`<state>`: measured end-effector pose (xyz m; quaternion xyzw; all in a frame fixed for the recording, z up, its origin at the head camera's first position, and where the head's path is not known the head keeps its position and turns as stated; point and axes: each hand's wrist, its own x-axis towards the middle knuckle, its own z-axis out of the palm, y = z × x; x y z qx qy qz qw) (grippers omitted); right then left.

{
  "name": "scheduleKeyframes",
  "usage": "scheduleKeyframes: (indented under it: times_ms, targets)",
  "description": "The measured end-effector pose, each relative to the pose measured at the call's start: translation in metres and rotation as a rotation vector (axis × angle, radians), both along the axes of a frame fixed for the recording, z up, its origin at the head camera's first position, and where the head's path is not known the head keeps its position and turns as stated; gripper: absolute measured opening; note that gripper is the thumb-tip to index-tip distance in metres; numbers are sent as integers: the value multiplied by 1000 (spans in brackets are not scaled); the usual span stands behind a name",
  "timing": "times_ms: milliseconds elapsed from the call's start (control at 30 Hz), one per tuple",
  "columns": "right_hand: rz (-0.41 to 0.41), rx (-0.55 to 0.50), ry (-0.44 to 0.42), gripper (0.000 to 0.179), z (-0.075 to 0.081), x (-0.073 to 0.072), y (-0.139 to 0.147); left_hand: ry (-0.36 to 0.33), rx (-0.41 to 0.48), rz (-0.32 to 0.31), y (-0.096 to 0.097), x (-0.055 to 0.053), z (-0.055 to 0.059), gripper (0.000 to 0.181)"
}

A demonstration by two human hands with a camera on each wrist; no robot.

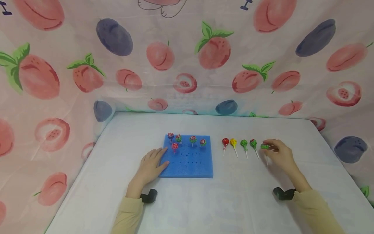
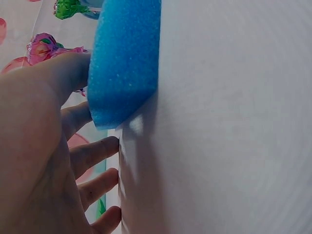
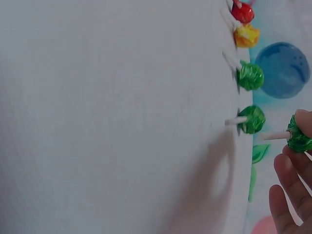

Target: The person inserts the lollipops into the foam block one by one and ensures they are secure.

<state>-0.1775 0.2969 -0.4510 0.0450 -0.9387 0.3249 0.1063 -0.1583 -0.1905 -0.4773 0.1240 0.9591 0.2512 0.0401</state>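
Note:
My right hand (image 1: 281, 156) pinches a green-wrapped lollipop (image 3: 298, 136) by its head, its white stick pointing away from the fingers. To its left in the head view, a row of lollipops lies on the table: a red one (image 1: 225, 142), a yellow one (image 1: 233, 142) and two green ones (image 3: 251, 75). My left hand (image 1: 150, 165) rests with spread fingers at the left edge of a blue foam board (image 1: 187, 169), thumb and index finger touching it. Several wrapped lollipops, among them a pink one (image 1: 174, 147), stand upright in holes in the board's back part.
The white table (image 1: 233, 201) carries the board and the lollipop row. Fruit-printed cloth (image 1: 181, 32) rises behind the table and at both sides. Black wrist cameras (image 1: 149, 196) sit at both sleeves.

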Motion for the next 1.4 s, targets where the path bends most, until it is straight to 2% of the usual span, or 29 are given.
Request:
scheduleKeyframes:
  times_ms: [233, 767, 1167, 1400]
  targets:
    - [9, -44, 32, 34, 1, 8, -19, -16, -6, 0, 0, 0, 0, 62]
    - [58, -85, 47, 35, 3, 20, -70, -19, -11, 3, 1, 0, 2, 62]
    - [114, -152, -3, 37, 0, 24, -103, -17, -17, 12, 1, 1, 2, 63]
    - [132, -209, -21, 38, 4, 22, -119, -3, -11, 11, 0, 1, 0, 63]
